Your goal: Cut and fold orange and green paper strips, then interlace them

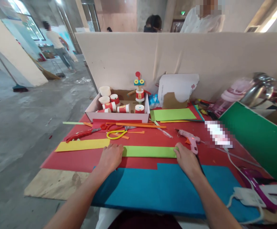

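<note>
A folded light green paper strip (150,151) lies crosswise on the red sheet (81,160) in front of me. My left hand (111,156) is closed over the strip's left end, its fingertips curled and partly hidden. At the right end, my right hand (185,156) grips the strip between thumb and fingers. A yellow paper strip (82,145) reaches to just behind my left hand. The pink glue gun (189,139) rests right behind my right hand. Yellow-handled scissors (117,134) and a red-handled cutter (81,135) lie beyond the strips.
A white box (119,117) holds several red and white paper cups and a cup figure (139,92). Green sheets (173,114) lie beside it. Blue sheet (152,190) covers the near edge. On the right are a green board (255,140), a power strip (250,195) and cables.
</note>
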Motion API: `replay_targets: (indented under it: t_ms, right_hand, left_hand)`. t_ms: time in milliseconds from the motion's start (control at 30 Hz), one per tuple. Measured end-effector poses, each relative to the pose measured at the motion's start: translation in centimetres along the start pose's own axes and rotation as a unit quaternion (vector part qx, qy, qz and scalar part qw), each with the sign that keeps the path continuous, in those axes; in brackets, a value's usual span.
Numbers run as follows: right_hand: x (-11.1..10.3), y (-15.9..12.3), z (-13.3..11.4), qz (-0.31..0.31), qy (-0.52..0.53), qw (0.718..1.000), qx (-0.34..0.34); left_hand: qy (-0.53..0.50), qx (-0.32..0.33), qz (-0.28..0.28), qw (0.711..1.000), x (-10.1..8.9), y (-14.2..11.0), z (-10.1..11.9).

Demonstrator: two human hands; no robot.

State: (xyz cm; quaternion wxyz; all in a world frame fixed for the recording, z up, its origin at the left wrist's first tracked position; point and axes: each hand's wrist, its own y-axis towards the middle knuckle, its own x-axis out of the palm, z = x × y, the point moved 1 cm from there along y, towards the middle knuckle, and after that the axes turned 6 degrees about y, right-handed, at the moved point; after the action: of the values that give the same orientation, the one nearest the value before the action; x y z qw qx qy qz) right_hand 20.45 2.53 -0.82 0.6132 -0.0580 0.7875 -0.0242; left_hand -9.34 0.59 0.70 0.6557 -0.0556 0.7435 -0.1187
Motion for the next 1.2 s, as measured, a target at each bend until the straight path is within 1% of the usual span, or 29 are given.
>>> replay_targets:
  t_ms: [67,233,433,667,867,1067,1200]
  right_hand:
    - [0.0,-0.1,0.0,-0.003,0.007,1.000,-0.001]
    - [-0.7,-0.3,-0.6,-0.024,0.014,0.999,0.039]
    - [-1.2,-0.3,-1.2,-0.042,0.003,0.997,0.064]
    - [-1.1,-0.2,-1.4,-0.031,-0.024,0.997,0.060]
    - [-1.2,-0.3,-1.8,-0.028,-0.045,0.997,0.061]
    - [-0.7,-0.5,-1.9,0.013,-0.082,0.996,0.035]
    - [0.2,-0.3,-1.2,0.032,-0.059,0.997,0.032]
  left_hand:
    - [-0.001,0.004,0.002,1.000,0.0,-0.1,0.0]
    - [-0.003,0.011,0.008,1.000,0.0,0.0,0.0]
    - [0.001,0.007,-0.005,1.000,-0.1,0.3,0.0]
    - [0.011,-0.002,-0.016,1.000,-0.2,0.4,0.1]
    - [0.020,-0.008,-0.012,1.000,-0.4,0.2,0.3]
    - [0.033,-0.010,0.007,0.999,0.0,-0.1,0.5]
    - [0.053,-0.012,0.017,0.998,0.4,-0.2,0.7]
